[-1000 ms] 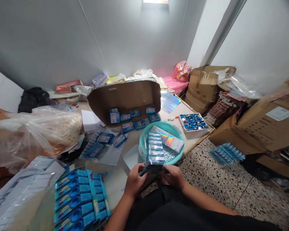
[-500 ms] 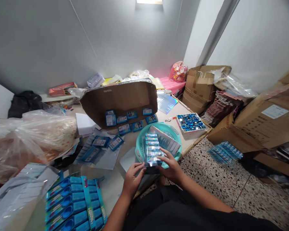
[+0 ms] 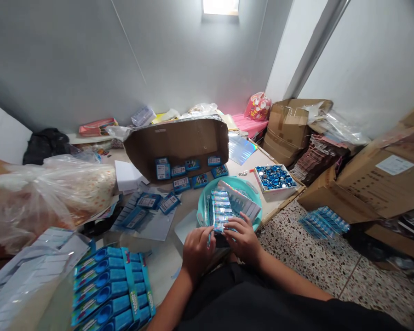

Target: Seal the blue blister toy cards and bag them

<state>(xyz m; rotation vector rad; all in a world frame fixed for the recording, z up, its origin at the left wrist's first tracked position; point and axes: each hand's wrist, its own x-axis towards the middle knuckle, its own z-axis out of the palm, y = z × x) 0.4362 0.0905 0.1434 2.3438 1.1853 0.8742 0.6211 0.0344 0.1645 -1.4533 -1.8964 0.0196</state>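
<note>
A blue-and-silver ribbed pack with a clear, shiny cover (image 3: 221, 206) lies tilted over a turquoise basin (image 3: 202, 202). My left hand (image 3: 198, 248) is closed at its lower left corner, fingers curled and thumb side near the edge. On the lower right, my right hand (image 3: 240, 235) grips the same pack, its fingers bent over the front. The near edge of the pack is partly hidden by both hands. Behind it, a white printed sheet or card (image 3: 243, 202) leans in the basin.
A cardboard box (image 3: 179, 138) stands behind several small blue boxes (image 3: 181, 184). To the right is a tray of blue ring-like pieces (image 3: 275, 177). Blue moulded packs (image 3: 110, 285) lie front left, near a plastic bag (image 3: 55, 193). More blue packs (image 3: 324, 222) are on the floor.
My left hand has turned and curled more tightly at the pack's lower corner. The right hand's fingers sit closer to its near end. The camera view has shifted slightly.
</note>
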